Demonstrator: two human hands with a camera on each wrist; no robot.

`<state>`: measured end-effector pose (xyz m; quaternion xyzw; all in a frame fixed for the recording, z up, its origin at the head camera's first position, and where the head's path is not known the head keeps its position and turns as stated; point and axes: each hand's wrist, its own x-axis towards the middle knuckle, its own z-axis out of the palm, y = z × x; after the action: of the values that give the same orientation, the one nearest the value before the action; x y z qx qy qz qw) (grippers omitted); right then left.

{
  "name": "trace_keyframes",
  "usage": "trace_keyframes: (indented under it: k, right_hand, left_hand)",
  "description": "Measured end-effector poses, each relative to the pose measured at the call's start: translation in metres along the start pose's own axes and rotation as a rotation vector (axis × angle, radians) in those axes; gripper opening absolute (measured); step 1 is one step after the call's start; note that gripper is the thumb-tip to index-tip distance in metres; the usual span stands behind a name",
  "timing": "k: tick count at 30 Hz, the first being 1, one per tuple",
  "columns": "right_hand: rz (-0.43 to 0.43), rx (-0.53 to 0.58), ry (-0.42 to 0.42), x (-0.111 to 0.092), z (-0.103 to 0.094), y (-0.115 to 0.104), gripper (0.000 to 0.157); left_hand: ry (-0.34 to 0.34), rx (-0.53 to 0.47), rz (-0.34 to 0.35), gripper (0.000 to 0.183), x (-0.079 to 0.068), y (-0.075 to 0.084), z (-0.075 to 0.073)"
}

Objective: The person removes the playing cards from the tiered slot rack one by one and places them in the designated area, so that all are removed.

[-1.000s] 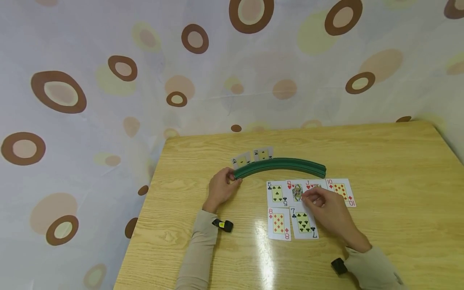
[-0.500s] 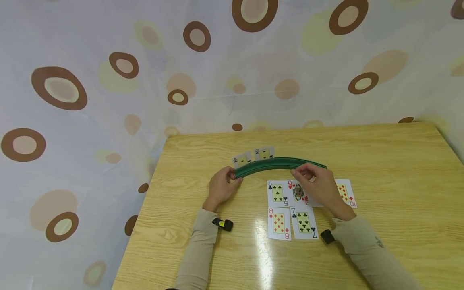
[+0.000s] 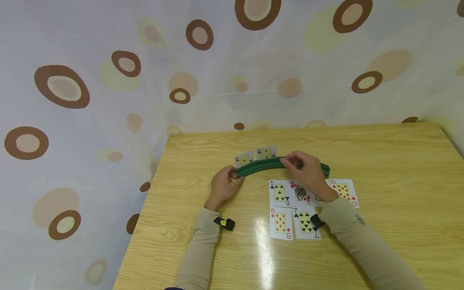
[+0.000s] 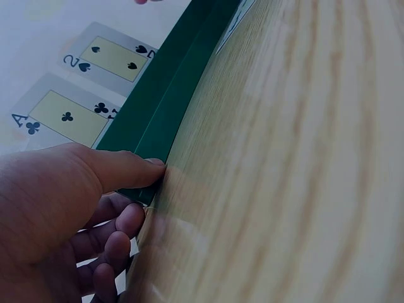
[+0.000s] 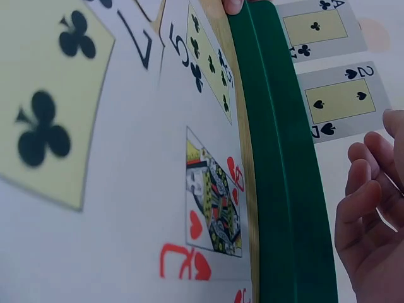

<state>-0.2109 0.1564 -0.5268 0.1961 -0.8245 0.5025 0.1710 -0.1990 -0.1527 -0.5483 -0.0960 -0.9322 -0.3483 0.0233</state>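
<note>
A curved green card holder [image 3: 261, 165] stands on the table, with the ace of clubs [image 4: 67, 117] and the two of spades [image 5: 341, 101] upright in its left part. My left hand [image 3: 222, 187] pinches the holder's left end, thumb on the front face and fingers curled behind. Over the holder's middle, just right of the two of spades, hovers my right hand [image 3: 308, 171]. Its fingers [image 5: 360, 208] are loosely bent, with no card showing between them. Below the right hand lies the queen of hearts [image 3: 300, 194], partly covered by it.
Face up before the holder lie the five of clubs [image 3: 278, 193], ten of diamonds [image 3: 342, 191], eight of diamonds [image 3: 280, 223] and seven of clubs [image 3: 302, 219]. The right forearm hides most of another card. A dotted cloth [image 3: 217, 72] hangs behind the wooden table [image 3: 398, 193].
My right hand has moved forward and left, from above the laid-out cards to the middle of the holder. The left hand keeps its grip on the holder's end.
</note>
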Motion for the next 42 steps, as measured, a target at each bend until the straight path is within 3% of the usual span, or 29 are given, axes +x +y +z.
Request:
trace_keyframes:
  k: [9,23,42]
  right_hand:
    - [0.004,0.009,0.041,0.009,0.007,0.001,0.007]
    - [0.062,0.002,0.037,0.014,0.011,0.002,0.008]
    - [0.096,-0.046,-0.039,0.025,0.018,0.001,0.009]
  left_hand:
    - [-0.001,-0.017,0.006,0.033,0.003,0.001,0.002]
    - [-0.005,-0.014,-0.004,0.032,0.003,0.001,0.004]
    - [-0.007,-0.017,-0.014,0.032,0.002,0.004,0.001]
